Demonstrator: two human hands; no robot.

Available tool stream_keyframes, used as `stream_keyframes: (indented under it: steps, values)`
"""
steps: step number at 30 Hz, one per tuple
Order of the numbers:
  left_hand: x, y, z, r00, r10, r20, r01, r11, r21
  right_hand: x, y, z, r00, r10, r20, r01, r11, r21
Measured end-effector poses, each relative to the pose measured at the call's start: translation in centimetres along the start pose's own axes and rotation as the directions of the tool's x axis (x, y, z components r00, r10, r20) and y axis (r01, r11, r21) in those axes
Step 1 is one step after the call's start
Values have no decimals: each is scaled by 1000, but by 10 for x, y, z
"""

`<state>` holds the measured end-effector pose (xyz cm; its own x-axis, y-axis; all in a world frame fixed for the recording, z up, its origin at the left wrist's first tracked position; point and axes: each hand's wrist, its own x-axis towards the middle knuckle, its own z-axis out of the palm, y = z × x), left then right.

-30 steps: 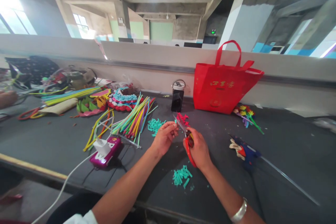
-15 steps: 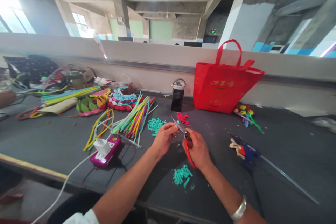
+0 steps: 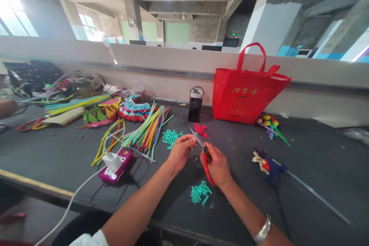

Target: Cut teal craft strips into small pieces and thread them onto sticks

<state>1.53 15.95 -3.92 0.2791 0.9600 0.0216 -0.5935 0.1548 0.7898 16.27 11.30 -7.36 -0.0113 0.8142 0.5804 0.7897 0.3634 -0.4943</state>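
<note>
At the centre of the tabletop [image 3: 57, 153], red scissors [image 3: 201, 148] are clasped in the right hand [image 3: 218, 165], blades parted toward 11 o'clock. The grip of the left hand [image 3: 180, 153] is pinched closed alongside. Little is changed since a second ago, so cutting is judged ongoing.

Craft workshop: long worktable [image 3: 57, 153], concrete pillars [image 3: 271, 19]

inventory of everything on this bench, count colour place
scissors: one, red handles, right hand
teal cut pieces: two piles, teal, before and behind the hands
red cut pieces: one pile, red, behind the scissors
stick bundle: one, mixed colours, left of centre
power strip: one, magenta, front left
bottle: one, black, by the back wall
tote bag: one, red, right of the bottle
glue gun: one, blue, right of the hands
table: one, dark grey, under everything
left hand: one, pinched at the blades
right hand: one, gripping the scissors
</note>
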Motion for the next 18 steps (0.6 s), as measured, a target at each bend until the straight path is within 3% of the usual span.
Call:
stream_keyframes:
  steps: [18]
  values:
    - [-1,-2,1,1000,-6,-4,6,999,34,2,-14,-9,992,94,87,-91,995,-35]
